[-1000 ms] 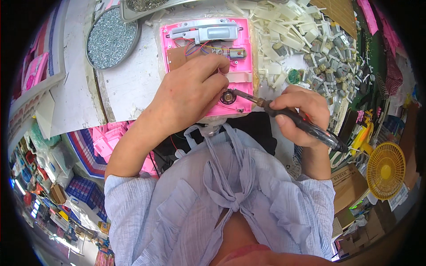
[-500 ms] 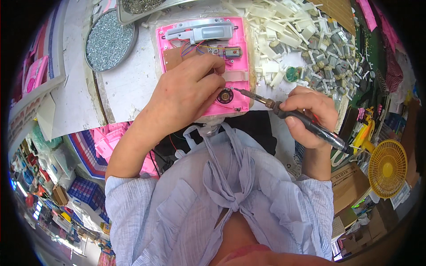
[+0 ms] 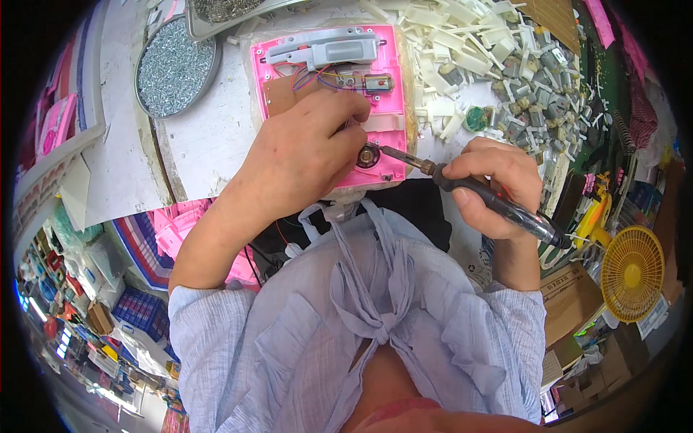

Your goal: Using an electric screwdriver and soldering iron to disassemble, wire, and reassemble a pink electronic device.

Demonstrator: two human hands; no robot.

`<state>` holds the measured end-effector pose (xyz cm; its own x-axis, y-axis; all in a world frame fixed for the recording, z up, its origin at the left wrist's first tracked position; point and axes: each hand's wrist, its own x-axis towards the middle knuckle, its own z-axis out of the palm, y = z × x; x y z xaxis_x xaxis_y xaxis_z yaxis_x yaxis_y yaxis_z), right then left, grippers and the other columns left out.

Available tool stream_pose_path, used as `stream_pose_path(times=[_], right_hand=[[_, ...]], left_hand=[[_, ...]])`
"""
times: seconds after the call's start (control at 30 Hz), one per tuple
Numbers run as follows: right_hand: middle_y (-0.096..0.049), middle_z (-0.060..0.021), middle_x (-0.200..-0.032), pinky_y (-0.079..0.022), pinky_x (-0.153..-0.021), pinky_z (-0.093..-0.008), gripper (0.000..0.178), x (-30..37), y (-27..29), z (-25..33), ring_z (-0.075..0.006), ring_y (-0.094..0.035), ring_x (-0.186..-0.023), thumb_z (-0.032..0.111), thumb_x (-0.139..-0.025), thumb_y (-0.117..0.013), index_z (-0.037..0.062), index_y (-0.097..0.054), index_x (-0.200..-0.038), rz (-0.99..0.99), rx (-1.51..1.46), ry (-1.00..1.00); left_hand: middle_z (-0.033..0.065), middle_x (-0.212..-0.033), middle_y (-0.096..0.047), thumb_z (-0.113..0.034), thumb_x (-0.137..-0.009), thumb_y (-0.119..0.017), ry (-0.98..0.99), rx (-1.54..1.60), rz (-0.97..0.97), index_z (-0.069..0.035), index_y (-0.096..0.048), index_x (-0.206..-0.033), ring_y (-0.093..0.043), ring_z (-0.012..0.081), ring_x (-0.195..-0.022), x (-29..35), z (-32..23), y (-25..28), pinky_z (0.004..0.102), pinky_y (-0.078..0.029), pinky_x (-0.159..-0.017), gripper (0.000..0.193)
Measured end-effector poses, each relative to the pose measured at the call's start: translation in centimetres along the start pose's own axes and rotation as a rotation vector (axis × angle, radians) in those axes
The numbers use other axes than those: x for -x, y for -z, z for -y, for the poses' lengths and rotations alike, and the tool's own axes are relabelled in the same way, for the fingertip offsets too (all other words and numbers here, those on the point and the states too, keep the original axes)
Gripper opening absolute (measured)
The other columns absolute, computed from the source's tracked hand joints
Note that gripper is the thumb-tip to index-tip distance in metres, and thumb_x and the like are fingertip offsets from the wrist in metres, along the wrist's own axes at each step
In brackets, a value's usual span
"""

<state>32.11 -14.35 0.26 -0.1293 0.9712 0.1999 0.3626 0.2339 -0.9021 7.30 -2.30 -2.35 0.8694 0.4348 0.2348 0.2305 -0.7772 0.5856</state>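
A pink plastic casing (image 3: 393, 137) lies open on the bench, holding a grey plastic part (image 3: 325, 50), a small motor (image 3: 377, 84), thin coloured wires and a round black speaker (image 3: 367, 154). My left hand (image 3: 307, 141) is over the casing's left side, fingers closed in a pinch; whatever they hold is hidden. In my right hand (image 3: 505, 184) is a soldering iron (image 3: 505, 207) with a black handle. Its metal tip points left and is at the upper right edge of the speaker; I cannot tell whether it touches.
A round tray of small screws (image 3: 177, 68) stands at the left, beside a metal tray (image 3: 220, 18). White plastic parts (image 3: 440, 43) and small grey motors (image 3: 534, 108) are heaped at the right. A yellow fan (image 3: 631, 274) is at the lower right.
The soldering iron and my right hand have shifted slightly left, bringing the tip closer to the speaker. The casing has moved a little to the left; my left hand keeps its pinch.
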Motion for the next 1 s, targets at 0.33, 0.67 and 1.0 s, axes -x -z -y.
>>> stream_pose_path(times=[0.33,0.67,1.0], right_hand=[[-0.063,-0.0047,-0.067,-0.042,-0.051,-0.0287,0.022,-0.4,-0.5,-0.1,-0.0173,-0.057,-0.054,0.007,-0.073,-0.076,0.0056,-0.071,-0.095,-0.005,0.004,0.008],[-0.065,-0.0068,-0.072,-0.044,-0.054,-0.0267,0.022,1.0,1.1,0.5,-0.0148,-0.057,-0.056,0.009,-0.076,-0.075,0.0003,-0.07,-0.096,-0.107,-0.026,-0.043],[-0.064,-0.0082,-0.093,-0.042,-0.069,-0.0222,0.034,6.1,3.3,0.1,-0.0094,-0.055,-0.075,0.015,-0.084,-0.073,-0.0063,-0.062,-0.107,-0.423,-0.17,-0.212]], left_hand=[[0.0079,-0.108,-0.064,-0.005,-0.068,-0.077,-0.036,-0.048,0.033,-0.007,-0.067,-0.091,-0.065,0.0264,-0.091,-0.1,0.1,0.3,0.0364,-0.055,-0.073,0.025],[0.0078,-0.108,-0.064,-0.006,-0.069,-0.077,-0.043,-0.063,0.047,-0.007,-0.068,-0.093,-0.065,0.0269,-0.092,-0.1,0.0,0.5,0.036,-0.056,-0.073,0.026],[0.0109,-0.102,-0.061,-0.013,-0.068,-0.083,0.266,0.057,-0.18,-0.005,-0.065,-0.091,-0.064,0.0271,-0.086,3.5,-1.0,1.7,0.0366,-0.052,-0.07,0.03]])
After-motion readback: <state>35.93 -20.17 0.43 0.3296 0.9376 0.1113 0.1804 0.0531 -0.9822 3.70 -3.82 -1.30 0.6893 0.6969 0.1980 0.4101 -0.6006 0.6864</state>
